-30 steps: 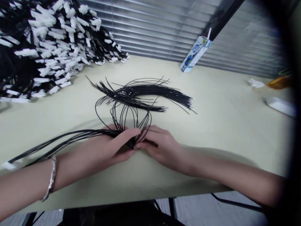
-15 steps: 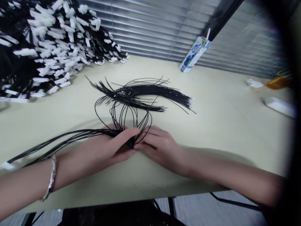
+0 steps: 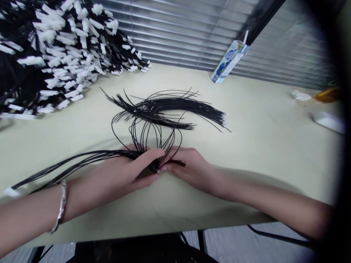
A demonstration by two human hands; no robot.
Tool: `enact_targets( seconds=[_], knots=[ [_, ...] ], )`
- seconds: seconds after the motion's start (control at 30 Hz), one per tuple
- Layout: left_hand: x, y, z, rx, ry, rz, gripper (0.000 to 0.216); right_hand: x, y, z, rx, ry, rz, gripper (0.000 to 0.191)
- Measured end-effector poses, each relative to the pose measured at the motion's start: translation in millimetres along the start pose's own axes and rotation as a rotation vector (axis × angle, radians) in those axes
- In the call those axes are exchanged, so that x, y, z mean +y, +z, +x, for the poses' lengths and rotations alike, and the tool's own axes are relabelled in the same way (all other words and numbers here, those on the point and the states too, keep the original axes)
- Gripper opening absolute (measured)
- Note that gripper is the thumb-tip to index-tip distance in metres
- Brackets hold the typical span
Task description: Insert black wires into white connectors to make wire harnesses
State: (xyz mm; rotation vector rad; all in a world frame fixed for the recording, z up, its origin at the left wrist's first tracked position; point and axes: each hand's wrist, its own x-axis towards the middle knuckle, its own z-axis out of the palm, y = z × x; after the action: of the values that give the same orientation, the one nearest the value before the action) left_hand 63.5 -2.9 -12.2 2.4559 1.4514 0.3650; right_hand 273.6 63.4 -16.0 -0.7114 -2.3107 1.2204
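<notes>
A bundle of thin black wires [image 3: 164, 109] lies looped on the pale table [image 3: 260, 138], its free ends fanned out toward the right. My left hand [image 3: 128, 173] is closed round the gathered part of the bundle near the table's front, and wires trail from it to the left edge. My right hand [image 3: 189, 168] meets it from the right, fingertips pinched on the same wires where the loops begin. A silver bracelet [image 3: 60, 206] sits on my left wrist.
A big heap of black wires with white tags [image 3: 52, 51] fills the back left of the table. A small blue-and-white carton [image 3: 229, 62] leans against the window blinds. White scraps [image 3: 327, 122] and an orange object [image 3: 326, 95] lie at the far right.
My right hand has slid slightly to the right and curled tighter on the wires; the loops above it have widened a little. The left hand has stayed put.
</notes>
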Motion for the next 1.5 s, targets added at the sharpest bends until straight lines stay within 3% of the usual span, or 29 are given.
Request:
enact_targets(
  seconds=[0.27,0.53,1.17,1.5],
  knots=[
    [-2.5,3.2,-3.8,-0.022,-0.028,-0.029,0.043,-3.4,-0.8,-3.8,0.01,-0.049,-0.138,0.01],
    [-1.9,1.4,-2.0,-0.009,0.012,-0.025,0.039,-8.6,-1.9,-5.4,-0.021,0.011,-0.123,0.007],
    [-1.5,2.9,-2.5,0.041,0.047,-0.01,0.038,-8.9,0.0,-5.6,-0.01,-0.06,-0.206,0.007],
    [2.4,-0.6,0.2,-0.001,-0.009,-0.003,0.037,-6.4,0.1,-2.6,-0.011,0.127,0.124,0.004]
  ],
)
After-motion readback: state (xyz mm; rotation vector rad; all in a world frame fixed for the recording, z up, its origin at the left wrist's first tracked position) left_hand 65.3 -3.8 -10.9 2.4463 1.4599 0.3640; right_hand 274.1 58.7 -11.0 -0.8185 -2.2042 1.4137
